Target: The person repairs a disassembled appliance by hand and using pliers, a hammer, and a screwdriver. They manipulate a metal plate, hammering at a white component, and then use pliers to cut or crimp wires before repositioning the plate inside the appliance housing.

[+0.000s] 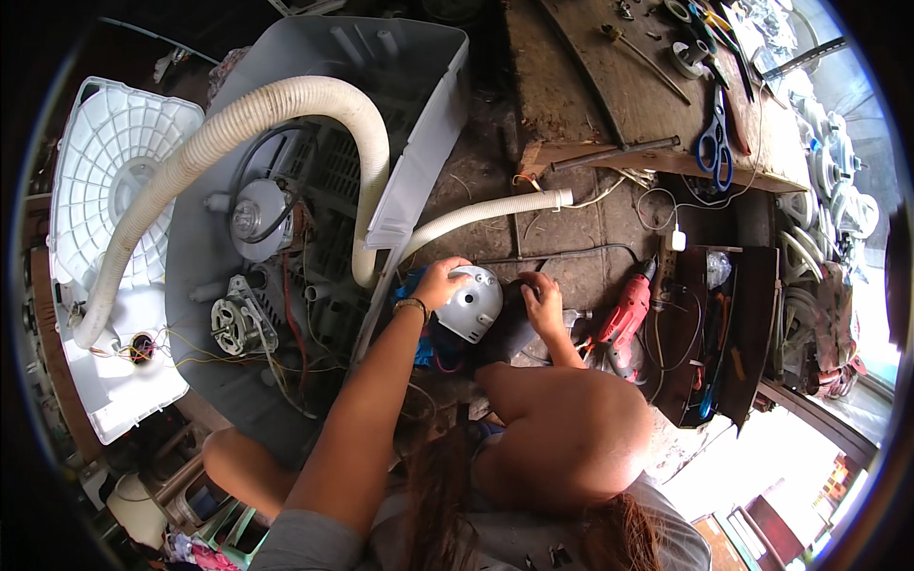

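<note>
In front of me is a white plastic housing (466,309) with a rounded edge and small dark holes. My left hand (443,284) grips its upper left edge, fingers bent over it. To the right of the housing, my right hand (543,305) has its fingers curled down at a dark object (512,324); shadow hides what that is and whether the hand holds it. Something blue (419,354) shows beneath the housing. Just right of my right hand lies a red power drill (626,319).
A grey washing machine tub (419,143) lies at left with a motor (259,219), a pulley (233,325) and a ribbed hose (286,92). Beyond it leans a white panel (119,181). A wooden bench (590,114) bears blue-handled scissors (714,147). A tool box (733,333) stands at right.
</note>
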Demonstrator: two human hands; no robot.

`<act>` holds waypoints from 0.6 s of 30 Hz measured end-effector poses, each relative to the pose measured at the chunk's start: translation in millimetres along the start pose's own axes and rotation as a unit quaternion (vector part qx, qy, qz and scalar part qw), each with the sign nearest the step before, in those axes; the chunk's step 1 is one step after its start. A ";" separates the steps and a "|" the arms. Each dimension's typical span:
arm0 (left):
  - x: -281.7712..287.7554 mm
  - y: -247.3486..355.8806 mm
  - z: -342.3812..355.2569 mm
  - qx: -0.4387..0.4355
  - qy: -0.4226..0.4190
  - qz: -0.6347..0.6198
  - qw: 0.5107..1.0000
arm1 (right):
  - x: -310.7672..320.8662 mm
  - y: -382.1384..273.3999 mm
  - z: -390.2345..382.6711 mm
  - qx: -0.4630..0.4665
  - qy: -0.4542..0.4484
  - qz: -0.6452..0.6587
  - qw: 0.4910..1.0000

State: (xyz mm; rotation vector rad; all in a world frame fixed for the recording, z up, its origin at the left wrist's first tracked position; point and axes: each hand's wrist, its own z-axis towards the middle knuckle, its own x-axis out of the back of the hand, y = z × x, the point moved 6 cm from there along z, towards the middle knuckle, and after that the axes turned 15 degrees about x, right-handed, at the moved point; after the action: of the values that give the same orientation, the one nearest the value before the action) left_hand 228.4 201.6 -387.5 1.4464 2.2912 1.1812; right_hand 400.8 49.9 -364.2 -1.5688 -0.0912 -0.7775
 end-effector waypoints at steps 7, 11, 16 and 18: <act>9.2 1.1 -3.9 -0.036 -0.038 0.086 0.995 | -22.6 -26.4 -5.2 0.000 -0.084 -0.151 0.985; 15.0 -16.4 -10.7 0.042 -0.047 0.008 0.998 | -28.7 -24.6 -4.6 -0.025 -0.101 -0.166 0.981; 8.7 -0.6 -5.6 -0.004 -0.049 -0.002 0.999 | -27.4 -29.6 0.7 -0.038 -0.112 -0.131 0.984; 6.3 6.5 -1.4 -0.005 -0.050 0.000 0.999 | -27.2 -27.1 0.6 -0.039 -0.115 -0.136 0.983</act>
State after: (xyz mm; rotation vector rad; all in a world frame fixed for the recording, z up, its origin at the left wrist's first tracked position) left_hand 228.9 207.4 -380.4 1.4675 2.2158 1.0942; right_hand 366.9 65.7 -355.1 -1.7381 -0.4567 -0.8148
